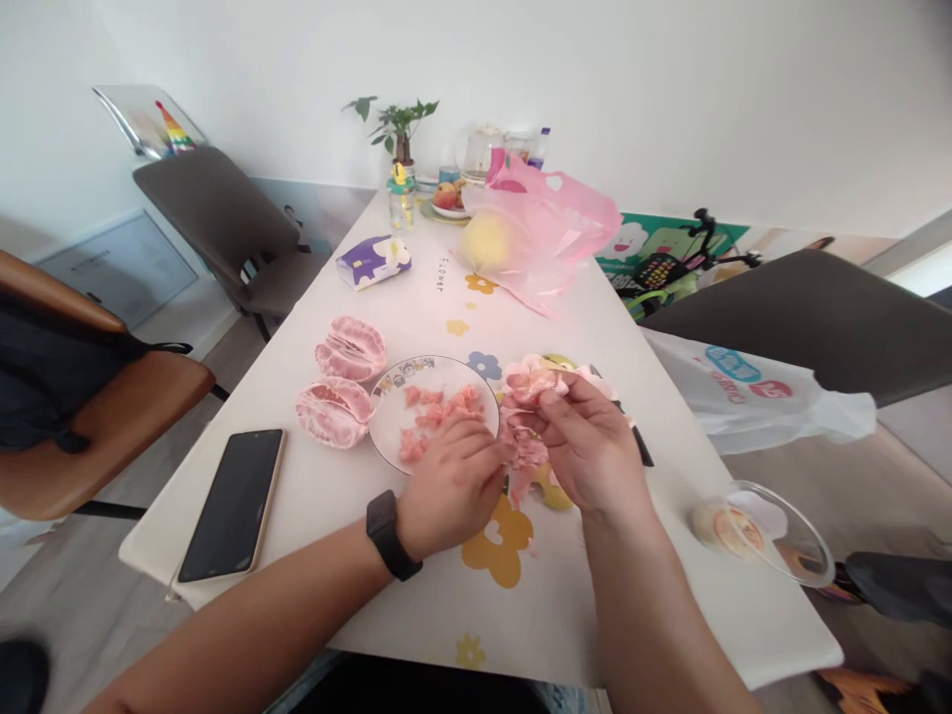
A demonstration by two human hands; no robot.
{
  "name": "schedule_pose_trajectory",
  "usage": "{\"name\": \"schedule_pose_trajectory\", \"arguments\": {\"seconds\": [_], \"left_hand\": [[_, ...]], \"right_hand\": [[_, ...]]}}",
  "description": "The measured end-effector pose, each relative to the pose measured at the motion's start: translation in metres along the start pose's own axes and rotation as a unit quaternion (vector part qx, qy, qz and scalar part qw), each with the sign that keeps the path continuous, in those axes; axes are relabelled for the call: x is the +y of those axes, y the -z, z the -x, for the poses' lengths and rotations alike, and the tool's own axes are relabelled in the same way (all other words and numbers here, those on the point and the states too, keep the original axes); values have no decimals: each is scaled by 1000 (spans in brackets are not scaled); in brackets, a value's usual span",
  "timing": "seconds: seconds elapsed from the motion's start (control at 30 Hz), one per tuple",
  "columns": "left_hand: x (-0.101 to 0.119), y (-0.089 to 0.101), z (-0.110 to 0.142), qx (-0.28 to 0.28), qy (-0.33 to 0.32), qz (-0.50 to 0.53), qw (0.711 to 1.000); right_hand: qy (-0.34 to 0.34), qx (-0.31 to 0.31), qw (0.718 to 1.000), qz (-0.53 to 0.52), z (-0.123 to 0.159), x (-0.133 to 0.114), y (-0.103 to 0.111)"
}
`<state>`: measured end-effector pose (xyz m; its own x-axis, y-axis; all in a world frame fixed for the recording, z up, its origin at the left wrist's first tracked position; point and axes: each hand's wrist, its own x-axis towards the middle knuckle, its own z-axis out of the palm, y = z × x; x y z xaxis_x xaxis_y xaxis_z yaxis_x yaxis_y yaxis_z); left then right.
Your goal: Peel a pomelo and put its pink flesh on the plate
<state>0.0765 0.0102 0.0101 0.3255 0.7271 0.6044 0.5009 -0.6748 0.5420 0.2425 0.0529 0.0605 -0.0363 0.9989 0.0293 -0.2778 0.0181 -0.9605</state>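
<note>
My right hand pinches a pink pomelo segment between thumb and fingers, above a heap of pomelo peel and membrane. My left hand, with a black watch on its wrist, is over the right front part of a white plate. Its fingers are curled together, and what they hold, if anything, is hidden. Peeled pink pomelo pieces lie on the plate. Left of the plate, two larger chunks of pomelo sit on the table, a rear chunk and a front chunk.
A phone lies at the table's left edge. Farther back are a purple tissue pack, a pink plastic bag with a yellow fruit, a cup and a plant. At right are a clear bowl and a white bag.
</note>
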Motion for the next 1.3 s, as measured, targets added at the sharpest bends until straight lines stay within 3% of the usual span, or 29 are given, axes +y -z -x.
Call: {"name": "schedule_pose_trajectory", "arguments": {"seconds": [0.07, 0.17, 0.27, 0.37, 0.5, 0.6, 0.7, 0.8, 0.9, 1.07, 1.3], "left_hand": [[-1, 7, 0, 46, 84, 54, 994], [-5, 14, 0, 76, 191, 204, 957], [-11, 16, -1, 60, 221, 333, 915], [-14, 16, -3, 62, 254, 353, 899], [-15, 17, -4, 97, 249, 280, 922], [-15, 18, -4, 111, 219, 205, 947], [-15, 20, -4, 118, 186, 131, 967], [-15, 19, -3, 127, 153, 82, 977], [-14, 17, -2, 142, 119, 48, 982], [-14, 15, -3, 154, 71, 12, 985], [-14, 17, -3, 137, 47, -13, 989]], "right_hand": [[-24, -26, 999, 33, 3, 1, -1], [-58, -93, 990, 90, 8, 0, -4], [-16, -149, 977, 149, 11, 0, -9], [31, -158, 967, 198, 12, 3, -13], [111, -81, 950, 281, 15, 6, -16], [213, -38, 900, 378, 17, 6, -17], [263, -52, 863, 429, 19, 8, -18], [280, -52, 849, 445, 19, 11, -21], [261, -13, 857, 444, 22, 15, -26], [183, 40, 908, 376, 27, 16, -36], [-7, 59, 957, 286, 25, 6, -38]]}}
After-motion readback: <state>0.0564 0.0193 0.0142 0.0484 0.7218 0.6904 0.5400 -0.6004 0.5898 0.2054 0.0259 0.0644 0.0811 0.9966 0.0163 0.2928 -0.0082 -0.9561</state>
